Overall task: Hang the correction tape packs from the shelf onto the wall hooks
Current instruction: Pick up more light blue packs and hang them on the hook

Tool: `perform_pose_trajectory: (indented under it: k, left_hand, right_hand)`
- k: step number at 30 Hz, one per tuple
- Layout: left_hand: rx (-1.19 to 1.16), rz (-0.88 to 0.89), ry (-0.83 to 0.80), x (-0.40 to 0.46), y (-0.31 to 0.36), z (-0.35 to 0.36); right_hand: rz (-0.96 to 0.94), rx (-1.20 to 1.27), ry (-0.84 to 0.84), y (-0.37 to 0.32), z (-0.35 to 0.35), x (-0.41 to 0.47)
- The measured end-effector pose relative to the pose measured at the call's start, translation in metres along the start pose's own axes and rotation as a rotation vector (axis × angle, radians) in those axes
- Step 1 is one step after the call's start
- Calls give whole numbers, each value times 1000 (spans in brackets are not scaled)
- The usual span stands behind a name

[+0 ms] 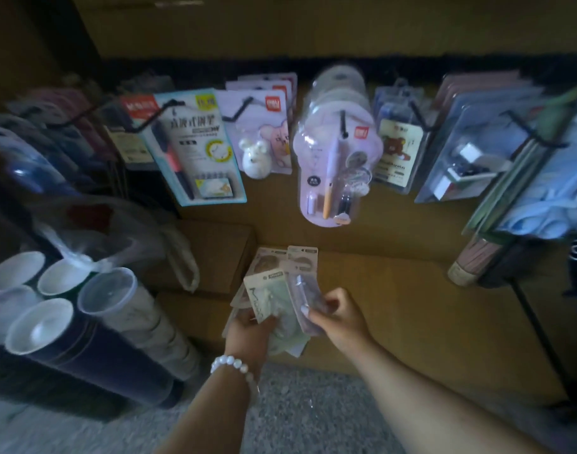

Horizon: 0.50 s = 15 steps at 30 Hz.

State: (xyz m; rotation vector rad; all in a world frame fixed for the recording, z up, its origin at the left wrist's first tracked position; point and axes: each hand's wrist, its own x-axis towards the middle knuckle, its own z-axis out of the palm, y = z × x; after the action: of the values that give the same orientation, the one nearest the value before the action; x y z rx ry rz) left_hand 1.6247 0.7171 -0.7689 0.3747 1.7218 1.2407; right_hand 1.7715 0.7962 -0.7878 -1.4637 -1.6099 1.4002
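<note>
A person's two bare hands meet low over a brown cardboard box (395,309), sorting a fan of flat, card-backed correction tape packs (280,280) in pale green, cream and mauve. The left hand (249,335), a string of round white beads (233,363) at its wrist, curls its fingers round the lower end of the fan, thumb pressed across a green pack. The right hand (338,314) pinches the clear plastic edge of a mauve pack (302,301) between thumb and fingers, just beside the left. Above them, black wire hooks (238,111) jut from the brown wall, each loaded with glossy blister-packed stationery: a teal-edged pen card (197,149), a lilac card with a small white bear-shaped figure (256,155), a rounded clear pen blister (338,165) and a bear-printed card (398,152). At left, dark rolled tubes (94,339) with white and clear round end caps lie stacked on their sides, a crinkled plastic bag (117,231) behind them. Grey, speckled carpet (297,414) covers the floor. The picture is dim and softly blurred.
</note>
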Motion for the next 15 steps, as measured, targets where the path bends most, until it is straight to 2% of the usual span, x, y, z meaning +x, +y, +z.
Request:
perform_pose_trajectory:
  k: [7,15]
  left_hand:
    - [-123,61,-28,-55,40,-18]
    - [-143,179,-59,-120,81,-47]
  right_hand:
    - [-124,43,-71,-56,2,-48]
    - [-288,122,-170,-118,-1,-105]
